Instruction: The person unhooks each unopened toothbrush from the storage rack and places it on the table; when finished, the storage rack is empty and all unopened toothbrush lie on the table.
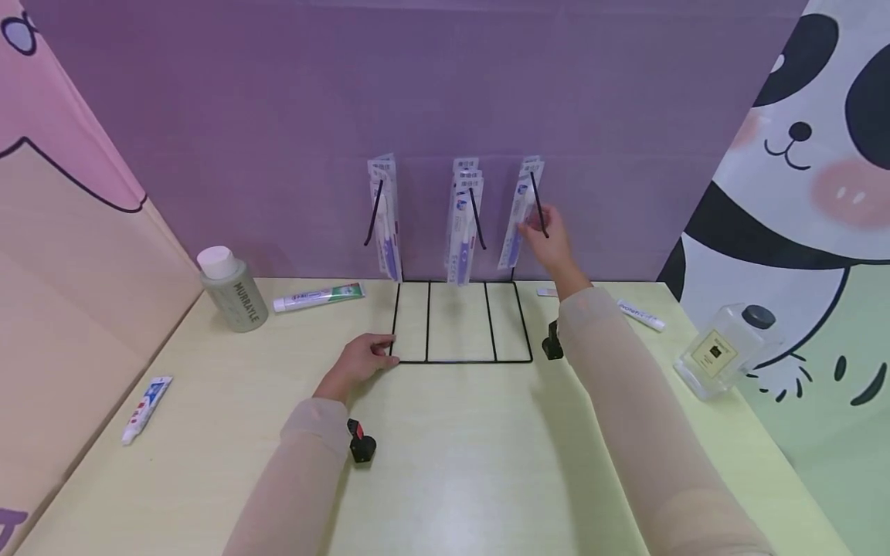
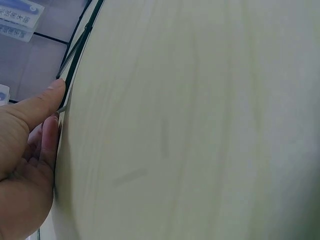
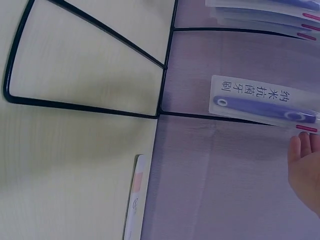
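A black wire display rack (image 1: 459, 362) stands on the table with packaged toothbrushes hanging from its three hooks. At the base's front left corner, my left hand (image 1: 361, 363) holds the wire, and the left wrist view shows the thumb (image 2: 52, 97) against it. My right hand (image 1: 552, 245) is raised to the right hook and pinches the edge of a packaged toothbrush (image 1: 518, 220). In the right wrist view, its fingers (image 3: 306, 146) are at the pack's edge; the thumb is out of sight. Other toothbrush packs hang on the middle hook (image 1: 462, 232) and left hook (image 1: 386, 232).
Left of the rack are a bottle with a white cap (image 1: 236, 297), a toothpaste tube (image 1: 320, 297) and another tube (image 1: 146, 409). On the right lie a white tube (image 1: 641, 316) and a clear bottle with a black cap (image 1: 726, 351). A purple backdrop (image 1: 278, 116) hangs behind.
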`<state>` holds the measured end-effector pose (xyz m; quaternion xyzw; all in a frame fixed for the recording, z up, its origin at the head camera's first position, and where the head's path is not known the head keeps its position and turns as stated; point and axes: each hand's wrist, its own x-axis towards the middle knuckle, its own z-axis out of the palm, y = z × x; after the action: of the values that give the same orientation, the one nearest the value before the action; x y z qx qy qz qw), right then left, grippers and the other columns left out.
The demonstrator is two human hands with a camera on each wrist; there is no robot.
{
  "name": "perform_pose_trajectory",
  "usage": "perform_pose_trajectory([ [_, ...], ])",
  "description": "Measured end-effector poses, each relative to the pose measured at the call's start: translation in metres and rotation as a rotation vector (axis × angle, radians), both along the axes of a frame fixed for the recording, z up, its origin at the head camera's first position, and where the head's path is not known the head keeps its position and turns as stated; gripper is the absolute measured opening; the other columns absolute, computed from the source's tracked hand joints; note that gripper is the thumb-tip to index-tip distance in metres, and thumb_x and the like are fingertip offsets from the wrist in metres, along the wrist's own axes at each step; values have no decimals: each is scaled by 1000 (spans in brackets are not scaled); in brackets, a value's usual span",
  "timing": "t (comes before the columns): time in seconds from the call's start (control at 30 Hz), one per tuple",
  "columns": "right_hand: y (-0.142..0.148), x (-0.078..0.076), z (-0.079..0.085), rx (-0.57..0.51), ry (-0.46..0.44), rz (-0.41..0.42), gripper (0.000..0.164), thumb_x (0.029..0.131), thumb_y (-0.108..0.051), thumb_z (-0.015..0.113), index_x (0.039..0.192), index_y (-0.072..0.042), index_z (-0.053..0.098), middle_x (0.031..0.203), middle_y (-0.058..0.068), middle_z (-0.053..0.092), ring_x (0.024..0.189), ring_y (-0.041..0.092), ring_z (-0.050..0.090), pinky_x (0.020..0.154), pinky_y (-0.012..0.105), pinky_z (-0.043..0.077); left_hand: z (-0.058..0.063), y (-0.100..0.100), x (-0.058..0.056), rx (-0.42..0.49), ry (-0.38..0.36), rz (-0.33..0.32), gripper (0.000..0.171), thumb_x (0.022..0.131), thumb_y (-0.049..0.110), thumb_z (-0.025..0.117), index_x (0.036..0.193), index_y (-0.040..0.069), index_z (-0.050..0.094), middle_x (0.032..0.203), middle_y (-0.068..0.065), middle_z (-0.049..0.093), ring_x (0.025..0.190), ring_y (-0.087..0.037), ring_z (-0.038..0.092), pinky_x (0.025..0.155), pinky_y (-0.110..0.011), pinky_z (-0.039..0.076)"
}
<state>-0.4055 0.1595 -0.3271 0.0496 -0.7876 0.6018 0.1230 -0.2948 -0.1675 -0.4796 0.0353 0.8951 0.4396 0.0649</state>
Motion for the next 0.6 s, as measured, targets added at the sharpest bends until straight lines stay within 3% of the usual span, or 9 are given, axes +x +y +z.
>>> perform_pose_trajectory([
  [0.3,-4,-4,-1,-32,16,-60,31,88,-11,60,115,-1,48,105,12,54,93,21,51,79,30,41,2,2,1,5,-9,-2,45,79,15,71,122,5,57,89,-6,53,83,-20,46,76,-35,36],
  [0.47,-1,-2,-5,-30,123,-31,21,90,-3,53,108,6,49,100,18,55,84,20,50,77,32,42,2,1,2,-8,-12,6,45,80,15,70,122,6,57,90,-6,54,85,-21,47,77,-35,36],
  [0.6,8,2,-5,-115,142,18,24,90,1,51,114,7,48,104,22,52,85,23,50,79,38,44,4,0,2,-17,-13,-1,45,80,16,70,122,7,57,91,-6,54,86,-21,47,78,-35,37],
])
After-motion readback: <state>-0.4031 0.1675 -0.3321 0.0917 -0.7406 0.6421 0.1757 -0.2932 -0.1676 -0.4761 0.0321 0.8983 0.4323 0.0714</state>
